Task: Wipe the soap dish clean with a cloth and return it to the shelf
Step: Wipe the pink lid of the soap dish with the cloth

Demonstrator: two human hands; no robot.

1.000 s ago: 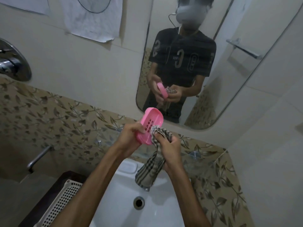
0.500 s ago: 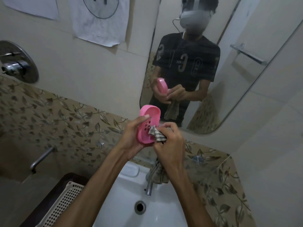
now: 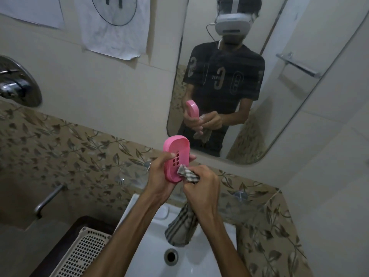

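pink oval plastic soap dish (image 3: pixel 175 156), held upright by left hand (image 3: pixel 159 177); right hand (image 3: pixel 201 186) fingers pinch grey striped cloth (image 3: pixel 187 174) against its lower edge, above white sink (image 3: pixel 191 264).

The lower end of the pink soap dish (image 3: pixel 176 156) is hidden behind the left hand (image 3: pixel 159 180) and the cloth (image 3: pixel 187 173). The middle part of the cloth is covered by the right hand (image 3: pixel 201 188). The frame edge cuts off the white basket (image 3: pixel 83 254) and the sink (image 3: pixel 191 262).
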